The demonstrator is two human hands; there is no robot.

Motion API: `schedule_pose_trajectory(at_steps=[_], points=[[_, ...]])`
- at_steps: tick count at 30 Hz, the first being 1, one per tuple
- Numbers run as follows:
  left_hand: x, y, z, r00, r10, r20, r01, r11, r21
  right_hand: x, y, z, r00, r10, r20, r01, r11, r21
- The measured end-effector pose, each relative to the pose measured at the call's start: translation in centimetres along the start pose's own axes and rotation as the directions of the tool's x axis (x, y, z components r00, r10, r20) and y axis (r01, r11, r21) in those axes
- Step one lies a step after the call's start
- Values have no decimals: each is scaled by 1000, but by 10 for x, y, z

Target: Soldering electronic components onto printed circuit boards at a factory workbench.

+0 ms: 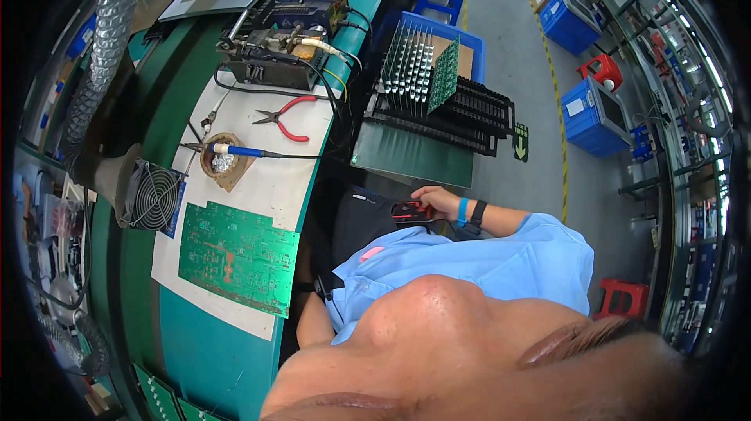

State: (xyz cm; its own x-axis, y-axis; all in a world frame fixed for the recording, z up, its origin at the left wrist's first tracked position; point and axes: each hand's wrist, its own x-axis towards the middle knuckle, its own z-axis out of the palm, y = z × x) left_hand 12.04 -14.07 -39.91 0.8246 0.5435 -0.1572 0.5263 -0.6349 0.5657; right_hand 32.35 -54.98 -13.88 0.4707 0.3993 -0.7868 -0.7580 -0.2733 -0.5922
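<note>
The teal counter carries a green circuit board, the reference for position. The right hand is located to the right of the board, its grip closed on a black-and-red device. The left hand is hidden; its grip cannot be determined. Above the board: soldering iron, red-handled pliers.

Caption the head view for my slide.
Bare right hand touching a small black-and-red device beside a teal-topped workbench bearing a flat green circuit board.
</note>
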Motion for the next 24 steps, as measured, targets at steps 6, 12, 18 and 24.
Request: schedule_pose_trajectory(at_steps=[6,12,18,24], points=[[-32,-19,16,996,-35,88,29,997,75,17,8,5,974,-31,227,194,636,-747],[-25,-36,12,984,-82,158,55,985,165,19,10,18,919,-110,378,386,434,-814],[-36,-57,15,964,-111,242,48,966,254,-3,7,-57,948,46,315,134,839,-527],[-27,-64,9,936,-169,308,58,938,341,-11,-27,-16,808,-238,539,177,971,164]])
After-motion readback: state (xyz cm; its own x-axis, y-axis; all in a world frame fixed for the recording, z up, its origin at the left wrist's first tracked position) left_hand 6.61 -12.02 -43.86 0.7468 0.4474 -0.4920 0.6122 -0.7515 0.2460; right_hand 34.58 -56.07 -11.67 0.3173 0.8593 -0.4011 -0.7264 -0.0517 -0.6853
